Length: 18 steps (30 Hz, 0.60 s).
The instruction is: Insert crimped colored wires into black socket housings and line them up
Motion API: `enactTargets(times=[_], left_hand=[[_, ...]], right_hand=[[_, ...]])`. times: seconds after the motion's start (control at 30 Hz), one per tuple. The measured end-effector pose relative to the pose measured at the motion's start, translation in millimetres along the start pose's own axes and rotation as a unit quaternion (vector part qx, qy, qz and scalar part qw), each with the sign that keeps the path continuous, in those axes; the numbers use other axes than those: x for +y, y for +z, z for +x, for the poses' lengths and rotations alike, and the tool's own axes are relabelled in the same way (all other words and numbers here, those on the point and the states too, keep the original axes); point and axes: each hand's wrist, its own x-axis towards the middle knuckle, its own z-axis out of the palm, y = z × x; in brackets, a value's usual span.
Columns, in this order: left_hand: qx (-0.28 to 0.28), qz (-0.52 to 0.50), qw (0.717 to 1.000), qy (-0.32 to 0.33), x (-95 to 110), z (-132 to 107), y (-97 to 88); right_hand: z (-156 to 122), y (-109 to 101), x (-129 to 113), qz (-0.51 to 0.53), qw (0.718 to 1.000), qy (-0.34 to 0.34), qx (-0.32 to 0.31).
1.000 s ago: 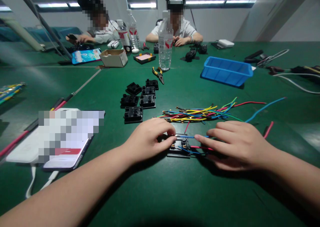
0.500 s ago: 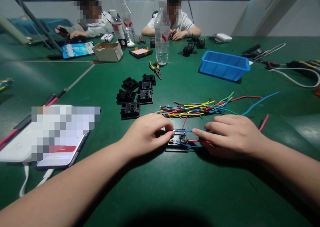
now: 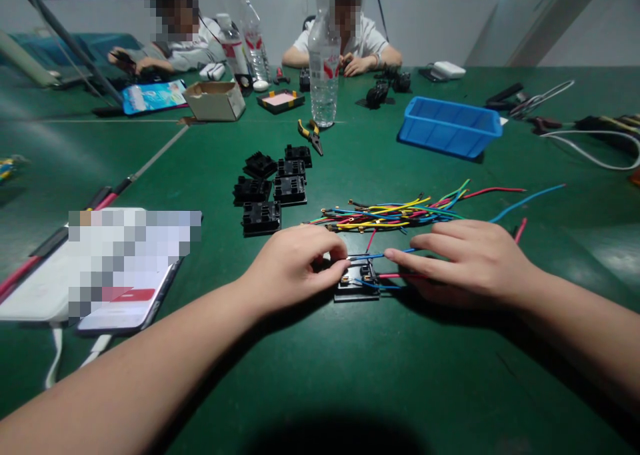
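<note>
A small black plastic housing [image 3: 357,295] lies on the green table in front of me, with brass-coloured contacts showing. My left hand [image 3: 295,261] pinches one end of a blue wire [image 3: 374,256] over the housing's far edge, thumb and forefinger closed. The other part of that wire runs into my right hand [image 3: 465,261], whose curled fingers hold it; the thumb is hidden below. A red wire [image 3: 393,276] and a second blue wire [image 3: 386,286] lead from the housing toward my right palm. Beyond my hands lies a bundle of coloured wires [image 3: 395,213] with metal terminals.
Several black housings [image 3: 263,218] stand left of the bundle, with yellow-handled pliers [image 3: 313,137] behind them. Farther back are a plastic bottle [image 3: 324,75], a blue bin [image 3: 445,131] and a cardboard box [image 3: 215,101]. A phone [image 3: 135,295] lies at left. Two people sit across the table.
My right hand has shifted slightly, and the blue wire between my hands tilts up a little more to the right. My left hand keeps its pinch. The camera view has shifted slightly.
</note>
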Motion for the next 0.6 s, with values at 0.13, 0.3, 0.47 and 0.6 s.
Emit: enactTargets(times=[0.13,0.3,0.47,0.6], left_hand=[[-0.003,0.003,1.000,0.003,-0.6,-0.1,0.1],[-0.020,0.021,0.999,0.030,-2.9,0.4,0.3],[0.022,0.007,0.999,0.037,-2.6,-0.8,-2.3],[0.064,-0.010,0.998,0.025,-0.4,-3.3,-6.2]], right_hand=[[-0.6,0.6,0.1,0.003,1.000,-0.001,0.004],[-1.3,1.6,-0.2,0.002,1.000,-0.001,0.004],[-1.9,1.7,0.1,-0.001,1.000,-0.002,-0.001],[-2.7,1.6,0.6,0.012,1.000,-0.003,-0.012]])
